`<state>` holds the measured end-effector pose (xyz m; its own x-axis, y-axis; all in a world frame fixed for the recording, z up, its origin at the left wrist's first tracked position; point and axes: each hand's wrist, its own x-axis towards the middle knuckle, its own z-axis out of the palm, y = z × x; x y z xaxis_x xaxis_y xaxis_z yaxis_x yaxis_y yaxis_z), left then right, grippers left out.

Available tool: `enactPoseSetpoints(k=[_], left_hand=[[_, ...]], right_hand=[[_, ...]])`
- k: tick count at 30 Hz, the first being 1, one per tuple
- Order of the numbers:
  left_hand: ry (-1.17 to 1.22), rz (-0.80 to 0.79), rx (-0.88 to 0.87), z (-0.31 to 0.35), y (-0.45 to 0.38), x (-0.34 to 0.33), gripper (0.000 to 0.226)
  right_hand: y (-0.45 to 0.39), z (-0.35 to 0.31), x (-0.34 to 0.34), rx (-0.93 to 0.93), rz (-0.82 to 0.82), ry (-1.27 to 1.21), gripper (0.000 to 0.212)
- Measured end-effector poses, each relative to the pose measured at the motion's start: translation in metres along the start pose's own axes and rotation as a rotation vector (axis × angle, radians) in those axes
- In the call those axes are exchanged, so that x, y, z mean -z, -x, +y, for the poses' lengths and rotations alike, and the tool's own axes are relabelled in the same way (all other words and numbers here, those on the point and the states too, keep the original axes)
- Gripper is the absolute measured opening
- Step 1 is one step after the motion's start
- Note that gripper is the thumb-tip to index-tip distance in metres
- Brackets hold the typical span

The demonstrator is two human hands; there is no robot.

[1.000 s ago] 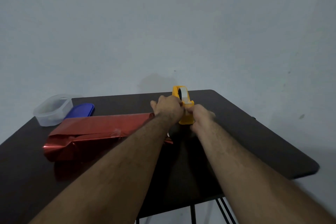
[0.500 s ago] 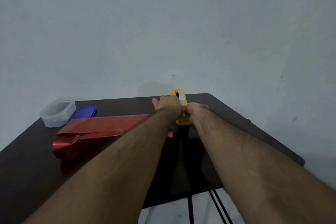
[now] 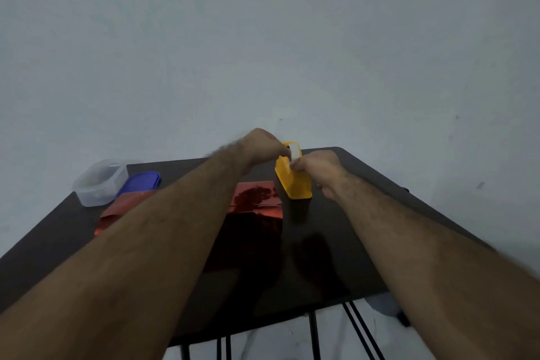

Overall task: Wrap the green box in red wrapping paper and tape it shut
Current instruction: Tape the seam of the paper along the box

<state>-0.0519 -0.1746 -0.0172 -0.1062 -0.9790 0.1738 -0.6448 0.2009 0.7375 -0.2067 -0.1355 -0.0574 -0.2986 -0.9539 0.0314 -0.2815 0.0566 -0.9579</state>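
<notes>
- A plain room, likely in a home, though nothing settles it.
- A bare pale wall [image 3: 263, 38] fills the upper frame.
- A dark folding-style table [image 3: 365, 213] on thin black legs [image 3: 314, 333] spans the lower half.
- A clear plastic food container [image 3: 99, 183] and blue lid [image 3: 143, 181] sit at middle left.

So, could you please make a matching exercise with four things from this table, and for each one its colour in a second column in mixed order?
Things:
1. tape dispenser
2. wrapping paper
3. lid
4. container

Colours:
A. blue
B. clear
C. yellow
D. red

Pairs: 1-C, 2-D, 3-A, 4-B
</notes>
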Motion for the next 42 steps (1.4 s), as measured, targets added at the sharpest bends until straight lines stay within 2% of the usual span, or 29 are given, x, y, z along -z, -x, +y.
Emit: enactPoseSetpoints(k=[6,11,14,18,19,21,23,26,29,31,33,36,42], left_hand=[[-0.012,-0.106,-0.015,-0.002,0.019,0.038,0.018],[-0.106,-0.144,-0.075,0.001,0.037,0.063,0.009],[-0.133,-0.131,-0.075,0.006,0.054,0.075,0.006],[-0.045,-0.036,0.019,0.004,0.072,0.085,0.015],[-0.015,-0.009,0.051,-0.001,0.075,0.087,0.016],[0.065,0.057,0.114,-0.015,0.081,0.09,0.019],[0.175,0.067,0.166,-0.031,0.087,0.091,0.016],[0.346,-0.024,0.277,-0.053,0.095,0.087,0.007],[0.436,-0.085,0.348,-0.071,0.099,0.081,0.009],[0.462,-0.078,0.367,-0.079,0.101,0.078,0.009],[0.473,-0.071,0.371,-0.084,0.104,0.075,0.008],[0.481,-0.07,0.367,-0.087,0.106,0.072,0.006],[0.444,-0.073,0.386,-0.08,0.106,0.071,0.005]], right_hand=[[0.009,-0.032,0.001,0.16,-0.246,0.121,0.007],[0.014,-0.046,0.0,0.261,-0.367,0.191,0.009],[0.017,-0.049,-0.001,0.219,-0.375,0.171,0.009],[0.014,-0.04,-0.009,-0.008,-0.455,-0.128,0.039],[0.016,-0.037,-0.013,-0.037,-0.435,-0.205,0.041],[0.02,-0.026,-0.02,0.018,-0.274,-0.264,0.037],[0.028,-0.009,-0.029,0.28,-0.125,-0.145,0.027],[0.047,0.024,-0.042,0.664,-0.177,0.174,0.032],[0.065,0.048,-0.048,0.885,-0.264,0.391,0.05],[0.071,0.059,-0.05,1.004,-0.222,0.537,0.058],[0.074,0.068,-0.052,1.031,-0.155,0.569,0.05],[0.078,0.078,-0.055,0.946,-0.066,0.473,0.048],[0.085,0.086,-0.062,0.931,-0.011,0.405,0.049]])
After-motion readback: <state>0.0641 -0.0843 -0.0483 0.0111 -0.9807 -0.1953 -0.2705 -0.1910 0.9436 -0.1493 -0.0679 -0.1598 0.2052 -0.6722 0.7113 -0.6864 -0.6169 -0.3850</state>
